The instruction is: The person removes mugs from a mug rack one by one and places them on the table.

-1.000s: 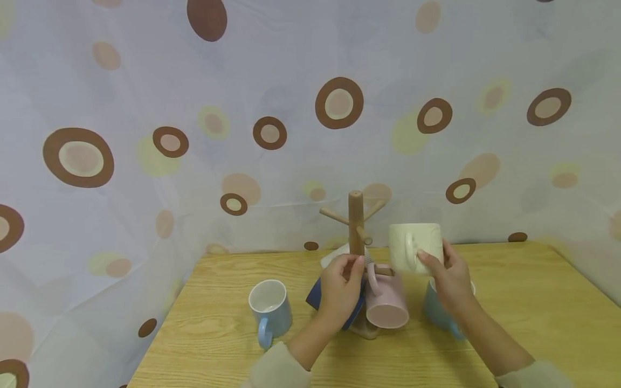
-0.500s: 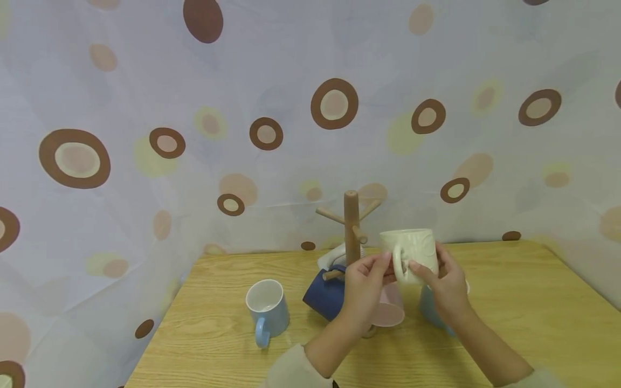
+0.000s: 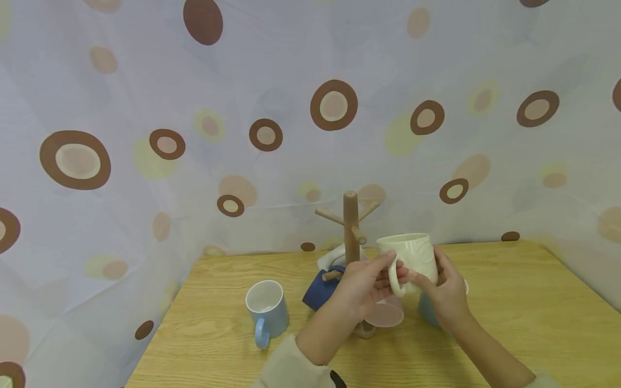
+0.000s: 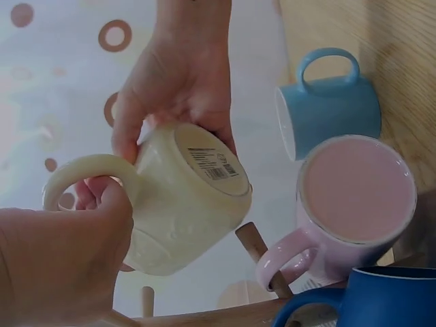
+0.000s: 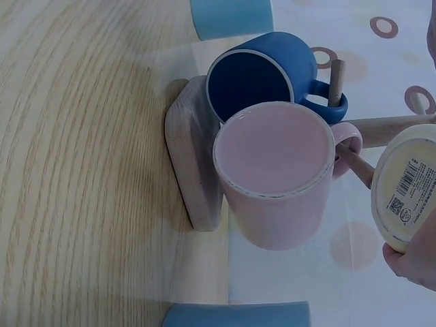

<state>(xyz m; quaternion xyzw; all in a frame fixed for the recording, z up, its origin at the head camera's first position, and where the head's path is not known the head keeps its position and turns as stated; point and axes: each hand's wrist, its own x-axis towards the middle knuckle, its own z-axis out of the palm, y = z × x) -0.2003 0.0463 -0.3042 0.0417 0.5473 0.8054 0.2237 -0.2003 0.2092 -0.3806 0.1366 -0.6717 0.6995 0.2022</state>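
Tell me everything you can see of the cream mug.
The cream mug looks like glossy ceramic, with a loop handle, faint curved patterning on its side and a barcode label under its base. Held above the table, it tilts, rim upward, right of the mug tree's post in the head view. The left hand grips its handle; the right hand holds its body.

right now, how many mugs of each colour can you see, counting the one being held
Cream mug: 1
Pink mug: 1
Dark blue mug: 1
Light blue mugs: 2
White mug, by the look of it, mostly hidden: 1
Total: 6
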